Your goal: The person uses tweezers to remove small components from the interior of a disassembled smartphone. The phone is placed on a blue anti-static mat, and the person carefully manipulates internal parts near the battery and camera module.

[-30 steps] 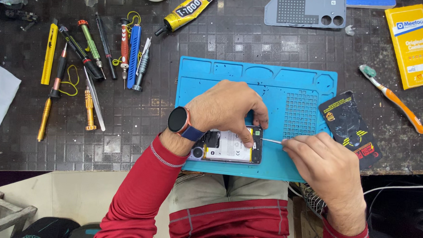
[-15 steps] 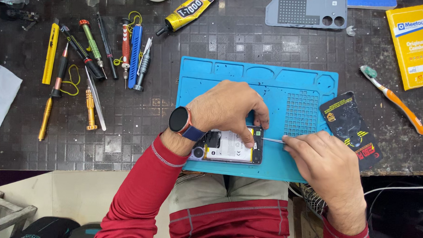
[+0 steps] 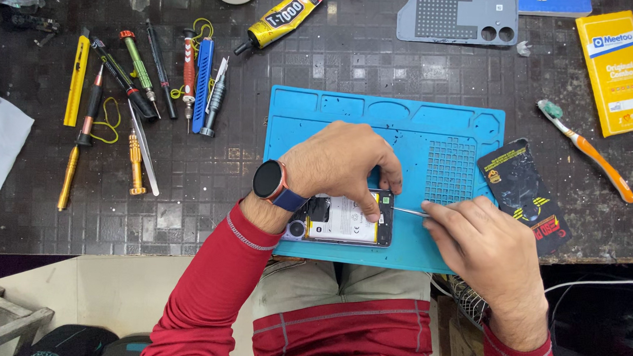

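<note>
1. The left hand [image 3: 341, 161] lies flat over an open phone [image 3: 343, 221]. Its fingers [image 3: 390, 177] curl down and press on the phone's top edge and right end, so they hold it in place.
2. The phone has no back cover. Under the left fingers you can see a smooth white battery with a thin yellow edge, and black parts at the phone's left end.
3. The right hand [image 3: 493, 251] pinches a thin, shiny metal tool [image 3: 408, 211]. Its fingers are closed tight around the tool's back end. The tool's pointed tip touches the right end of the phone, just beside the left fingers.
4. The phone rests on a soft blue rubber mat [image 3: 465, 127] with little square pockets and a bumpy grid, right beyond the fingers.
5. The mat sits on a dark desk [image 3: 204, 181] made of small square tiles.
6. Just to the right of the right fingers lies a flat black packet [image 3: 523, 192] with yellow and red marks.
7. Far left of the left hand lie many long screwdrivers [image 3: 138, 70] and shiny tweezers [image 3: 143, 149].
8. Compared with a moment ago, both hands and the phone sit in nearly the same spots. The tool's tip looks a tiny bit closer to the phone.
</note>
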